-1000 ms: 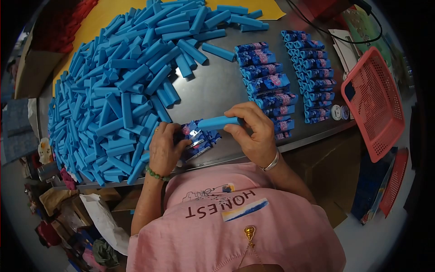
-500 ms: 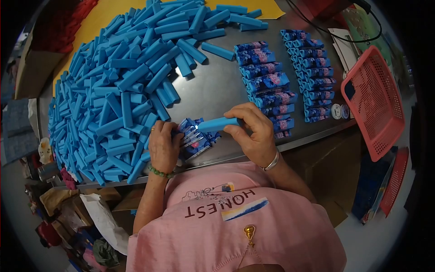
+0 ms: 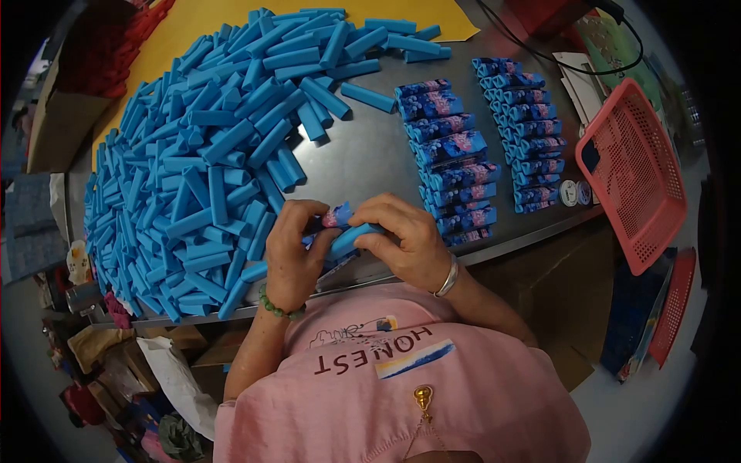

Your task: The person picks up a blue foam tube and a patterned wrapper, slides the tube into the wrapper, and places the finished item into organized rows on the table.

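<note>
My left hand (image 3: pixel 293 251) pinches a printed blue-and-pink wrapper (image 3: pixel 337 215) near the table's front edge. Closed around one end of a plain blue stick (image 3: pixel 351 241) is my right hand (image 3: pixel 407 239). The stick lies slanted just below the wrapper, its other end beside my left fingers. My hands nearly touch, and they cover most of the printed pieces beneath them. Left of my hands spreads a large pile of plain blue sticks (image 3: pixel 220 144). To the right, printed wrapped pieces stand in a nearer stack (image 3: pixel 455 174) and a farther stack (image 3: pixel 532 127).
Two small round rolls (image 3: pixel 570 193) lie by the farther stack. A pink perforated basket (image 3: pixel 637 174) leans at the table's right edge. Yellow sheeting (image 3: pixel 455 23) lies under the pile's far side, and a black cable (image 3: pixel 540 54) crosses the back right. At the far left stands a cardboard box (image 3: pixel 62 127).
My right hand has moved left and down with the blue stick, close to my left hand. My left hand has risen from the printed wrappers with one wrapper between its fingers.
</note>
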A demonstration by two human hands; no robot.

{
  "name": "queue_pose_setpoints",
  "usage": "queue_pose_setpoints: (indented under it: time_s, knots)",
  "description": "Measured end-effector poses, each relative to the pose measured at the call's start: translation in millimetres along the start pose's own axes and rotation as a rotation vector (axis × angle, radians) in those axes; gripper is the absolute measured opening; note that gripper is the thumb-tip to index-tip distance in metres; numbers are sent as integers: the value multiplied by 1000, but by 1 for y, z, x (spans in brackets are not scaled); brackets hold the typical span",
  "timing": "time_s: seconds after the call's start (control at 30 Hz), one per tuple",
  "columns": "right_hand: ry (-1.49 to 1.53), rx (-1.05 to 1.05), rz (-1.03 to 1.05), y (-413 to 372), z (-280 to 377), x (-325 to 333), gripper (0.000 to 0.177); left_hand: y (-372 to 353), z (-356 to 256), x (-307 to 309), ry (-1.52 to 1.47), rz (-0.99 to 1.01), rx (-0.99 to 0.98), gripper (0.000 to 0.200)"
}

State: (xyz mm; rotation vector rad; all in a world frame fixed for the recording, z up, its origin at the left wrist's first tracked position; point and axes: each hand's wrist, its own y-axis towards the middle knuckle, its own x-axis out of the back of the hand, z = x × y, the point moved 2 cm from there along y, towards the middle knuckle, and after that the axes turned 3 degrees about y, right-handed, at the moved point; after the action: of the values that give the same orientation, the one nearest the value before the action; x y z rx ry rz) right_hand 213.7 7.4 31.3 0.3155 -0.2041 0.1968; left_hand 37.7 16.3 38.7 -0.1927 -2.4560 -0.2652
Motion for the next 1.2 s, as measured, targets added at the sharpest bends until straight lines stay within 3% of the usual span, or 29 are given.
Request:
queue_pose_setpoints:
  time_s: [0.03, 0.1, 0.2, 0.37, 0.43, 0.53, 0.8, 1.03, 1.13, 1.2]
  knots:
    - [-10, -3, 10, 0, 1, 2, 25, -1, 4, 0, -1, 1, -3, 22]
    - [-22, -13, 7, -1, -1, 5, 25, -5, 22, -2, -341, 38, 258, 16]
    - [-29, -26, -5, 0, 0, 9, 25, -8, 28, -1, -394, 70, 287, 10]
    - [58, -132, -21, 4, 9, 31, 22, -4, 36, 4, -281, 21, 189, 5]
    - [392, -293, -185, 4, 9, 39, 18, -1, 34, 6, -293, 21, 163, 4]
    - [506, -368, -249, 7, 3, 49, 18, 1, 26, 10, -153, 54, 51, 3]
    - [395, -348, -218, 8, 1, 48, 17, 3, 13, 12, 16, 134, -164, 9]
    - [264, -318, -165, 9, 2, 45, 16, 4, 5, 7, 27, 159, -157, 15]
    - [134, -255, -130, 8, -2, 32, 19, 6, 6, -2, -127, 188, -34, 20]
    - [112, -228, -98, 8, -3, 23, 18, 7, 16, -10, -414, 186, 75, 22]
